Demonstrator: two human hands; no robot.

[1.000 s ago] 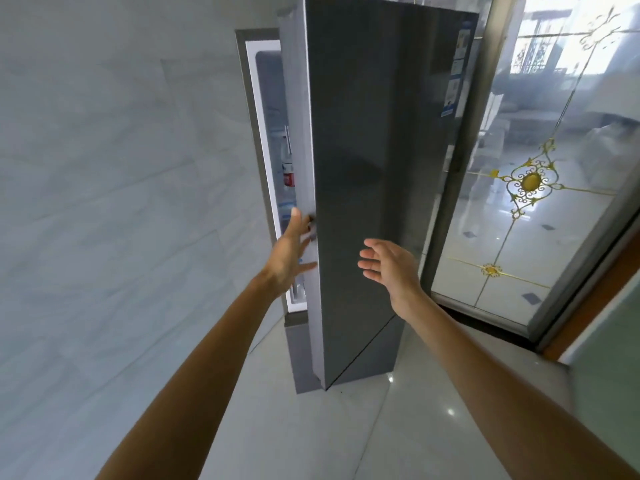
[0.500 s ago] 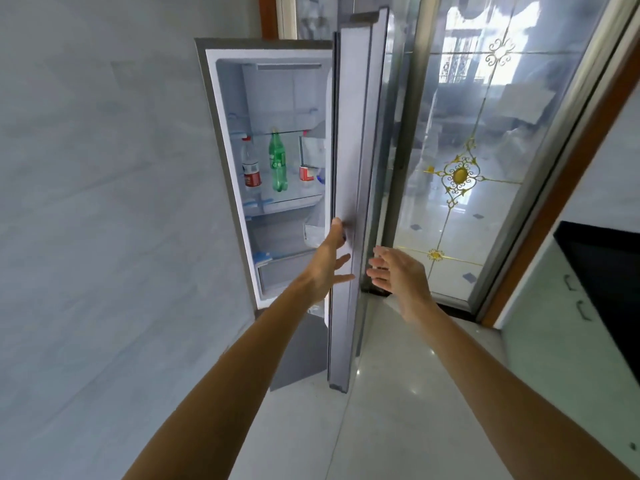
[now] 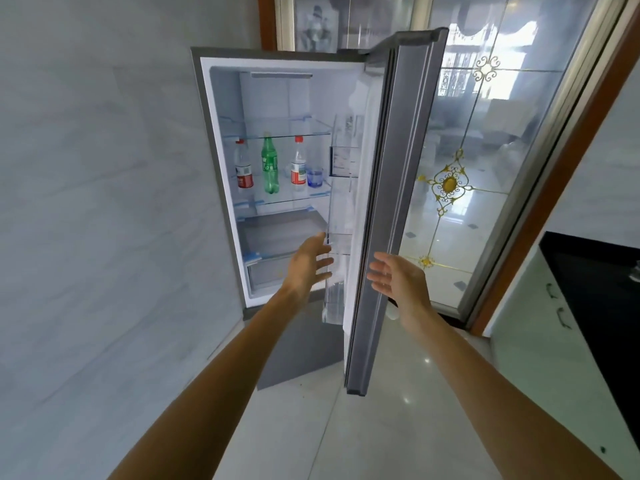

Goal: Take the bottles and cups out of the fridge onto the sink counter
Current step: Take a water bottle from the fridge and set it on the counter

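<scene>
The fridge (image 3: 221, 174) stands open, its grey door (image 3: 391, 209) swung out to the right. On a glass shelf inside stand a clear bottle with a red label (image 3: 243, 169), a green bottle (image 3: 269, 164), a second clear red-capped bottle (image 3: 298, 166) and a small blue glass cup (image 3: 314, 177). My left hand (image 3: 309, 263) is open, fingers spread, in front of the lower shelves beside the door's inner edge. My right hand (image 3: 398, 277) is open on the outer side of the door. Neither hand holds anything.
A grey tiled wall (image 3: 104, 202) runs along the left. Behind the door is a glass sliding door with gold ornament (image 3: 448, 184). At the right stand white cabinets (image 3: 540, 327) under a black counter (image 3: 595, 271). Glossy floor tiles (image 3: 398, 427) lie below.
The fridge door has swung from nearly closed to wide open, showing the bottles and cup. My left hand has left the door's edge and both hands now hover open.
</scene>
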